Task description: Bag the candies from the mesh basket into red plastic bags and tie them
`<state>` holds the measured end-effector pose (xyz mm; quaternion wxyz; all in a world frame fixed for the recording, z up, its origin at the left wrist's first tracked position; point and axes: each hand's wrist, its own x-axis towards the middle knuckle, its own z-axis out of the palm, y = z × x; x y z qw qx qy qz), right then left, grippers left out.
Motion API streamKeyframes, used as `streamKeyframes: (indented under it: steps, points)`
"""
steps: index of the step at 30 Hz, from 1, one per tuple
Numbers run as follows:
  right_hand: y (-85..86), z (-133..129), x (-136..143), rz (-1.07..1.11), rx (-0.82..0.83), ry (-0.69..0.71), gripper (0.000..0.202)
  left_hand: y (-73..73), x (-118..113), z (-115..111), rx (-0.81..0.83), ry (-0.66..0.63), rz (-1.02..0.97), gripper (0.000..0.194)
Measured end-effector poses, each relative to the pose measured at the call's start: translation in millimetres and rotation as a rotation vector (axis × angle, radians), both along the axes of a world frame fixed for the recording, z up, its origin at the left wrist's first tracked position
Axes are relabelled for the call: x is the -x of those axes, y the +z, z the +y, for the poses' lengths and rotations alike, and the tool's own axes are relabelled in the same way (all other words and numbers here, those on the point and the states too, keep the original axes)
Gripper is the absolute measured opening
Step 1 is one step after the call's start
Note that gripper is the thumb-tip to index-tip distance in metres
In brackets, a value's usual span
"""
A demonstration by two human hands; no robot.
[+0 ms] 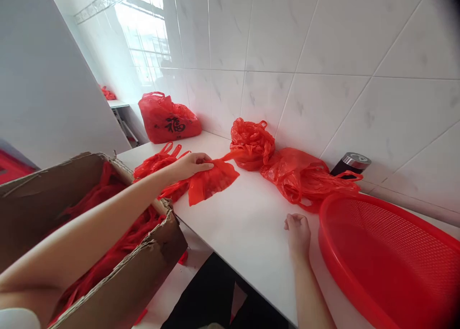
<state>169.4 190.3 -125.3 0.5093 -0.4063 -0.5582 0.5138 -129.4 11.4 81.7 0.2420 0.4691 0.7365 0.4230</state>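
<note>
Above the white table [230,223], my left hand [196,167] pinches a small red piece of thin, see-through material [212,182], which hangs and spreads to the right of my fingers. Near the red basket [327,238], my right hand [298,228] rests on the table with its fingers curled; whether they hold anything is hidden. A bunched red plastic bag [251,139] sits by the wall behind the held piece. Just behind my left hand lies another heap of red bags [154,163].
An open cardboard box [143,266] with red material stands at the left, under my left forearm. By the wall are a printed red bag [168,120], a crumpled red bag [302,175] and a dark flask with a silver lid [354,162].
</note>
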Motion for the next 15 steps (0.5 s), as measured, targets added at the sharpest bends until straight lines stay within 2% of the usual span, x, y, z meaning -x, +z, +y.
streamKeyframes:
  steps: [4, 7, 12, 15]
  points:
    - [-2.7, 1, -2, -0.022, 0.002, -0.009, 0.027, 25.6, 22, -61, -0.146, 0.151, -0.235, 0.035]
    - [-8.0, 4, -3, -0.067, 0.025, -0.024, 0.029, 37.8, 39, -117, -0.16, 0.312, -0.312, 0.038]
    - [-16.6, 7, -6, -0.125, -0.013, -0.096, 0.033, 35.3, 69, -207, -0.014, 0.604, -0.298, 0.056]
    - [-16.8, 7, -4, -0.205, -0.016, -0.106, 0.033, 31.5, 102, -248, 0.065, 0.751, -0.162, 0.063]
